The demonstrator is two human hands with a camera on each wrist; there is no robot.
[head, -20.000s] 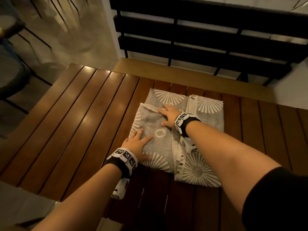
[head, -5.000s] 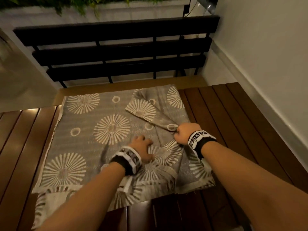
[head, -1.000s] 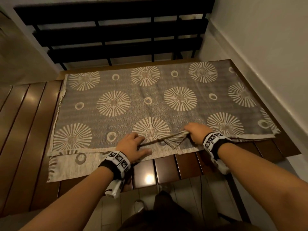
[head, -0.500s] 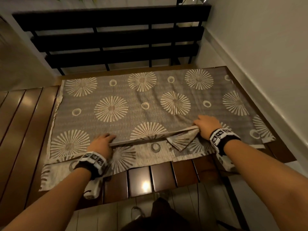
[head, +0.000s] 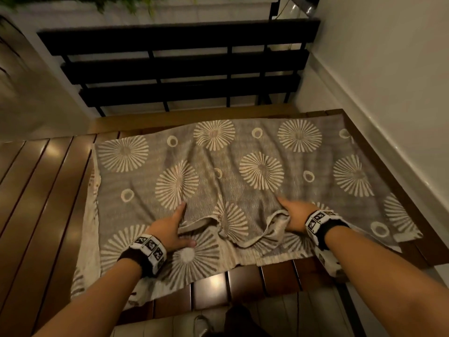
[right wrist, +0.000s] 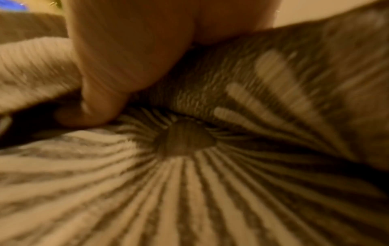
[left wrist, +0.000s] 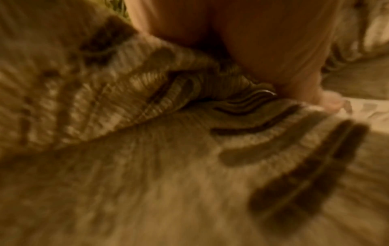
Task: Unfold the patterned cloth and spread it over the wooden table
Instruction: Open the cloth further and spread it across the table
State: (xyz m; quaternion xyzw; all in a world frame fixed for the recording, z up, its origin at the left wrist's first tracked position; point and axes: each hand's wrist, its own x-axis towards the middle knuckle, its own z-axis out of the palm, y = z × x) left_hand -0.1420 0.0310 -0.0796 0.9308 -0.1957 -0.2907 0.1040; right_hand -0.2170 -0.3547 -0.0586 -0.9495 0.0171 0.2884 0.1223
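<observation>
A: What has changed in the last half second?
B: The left hand (head: 170, 229) and right hand (head: 295, 216) have lifted the patterned cloth (head: 243, 166)'s top layer; each pinches its near hem, so one fold remains.
A: Surroundings?
B: Slatted wooden table (head: 43, 190), bare at 9 o'clock; black railing (head: 179, 69) at 12, white wall (head: 388, 69) at 3.

Dark brown slatted wooden tabletop (head: 43, 190) carries grey woven cloth with cream sunburst and ring pattern (head: 243, 152), rumpled, covering right part; left slats bare.
</observation>
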